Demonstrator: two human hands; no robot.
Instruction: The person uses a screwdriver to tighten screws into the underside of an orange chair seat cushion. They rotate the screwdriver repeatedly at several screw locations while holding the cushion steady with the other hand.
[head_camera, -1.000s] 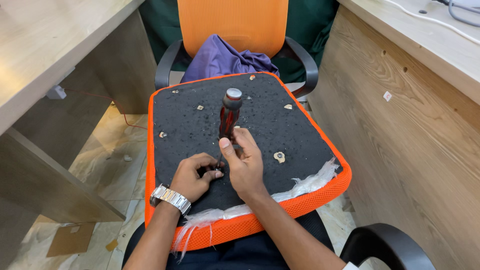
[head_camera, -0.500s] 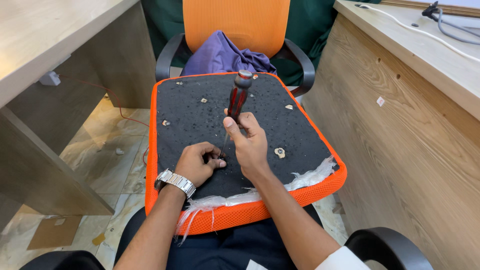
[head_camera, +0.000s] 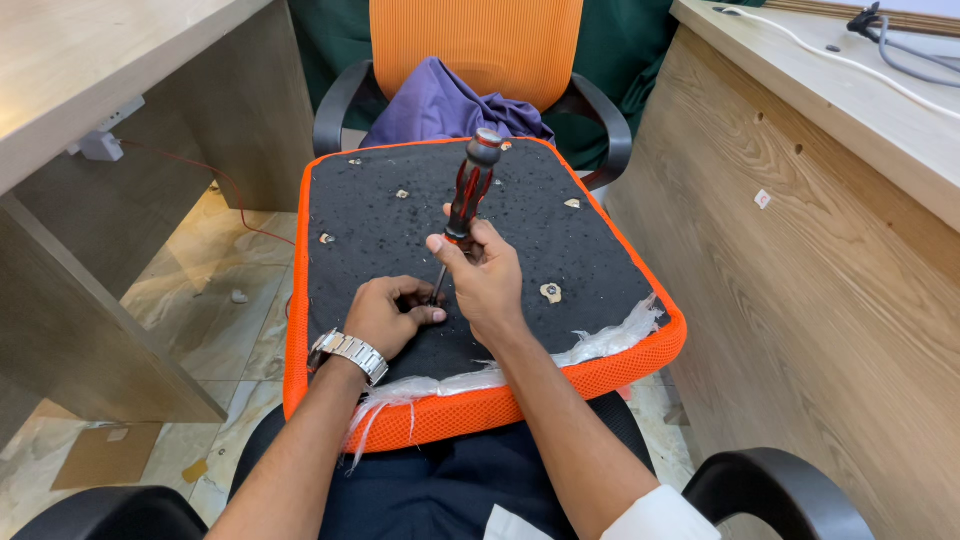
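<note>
Gripping screwdriver (head_camera: 468, 195) w/ right hand (head_camera: 487, 280)

The right hand (head_camera: 487, 282) is covering the lower part of the screwdriver (head_camera: 470, 190) handle, and the left hand (head_camera: 385, 315) is hiding the tip of its shaft, so the point it is meeting on the seat cushion (head_camera: 600, 270) is not showing. The cushion's near edge is concealing the person's lap, while the purple cloth (head_camera: 440, 108) is lying partly behind its far edge. The picture's edges are cutting off both forearms, the desk (head_camera: 90, 70) and the cables (head_camera: 900, 50).
</note>
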